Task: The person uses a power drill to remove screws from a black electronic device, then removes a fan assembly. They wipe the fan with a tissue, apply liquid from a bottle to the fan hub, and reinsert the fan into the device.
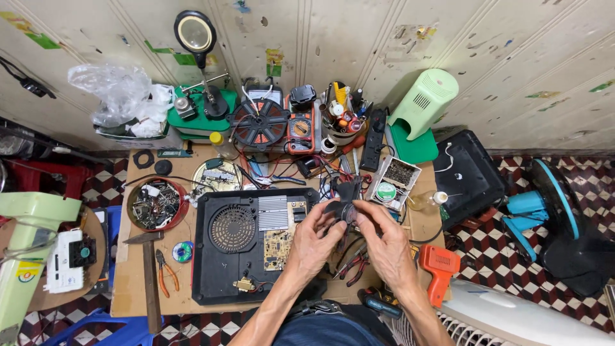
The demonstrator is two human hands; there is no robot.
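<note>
My left hand and my right hand together hold a small black cooling fan above the workbench, fingers pinching its lower edge from both sides. Left of the hands lies an opened black induction cooker base, showing a round vent grille, a silver heatsink and a circuit board. Red-handled pliers lie on the bench under my hands.
A cardboard-covered bench carries a red bowl of parts, a hammer, orange pliers, a multimeter, a solder wire spool, a tool cup and a parts box. An orange glue gun sits right. A blue fan stands on the floor.
</note>
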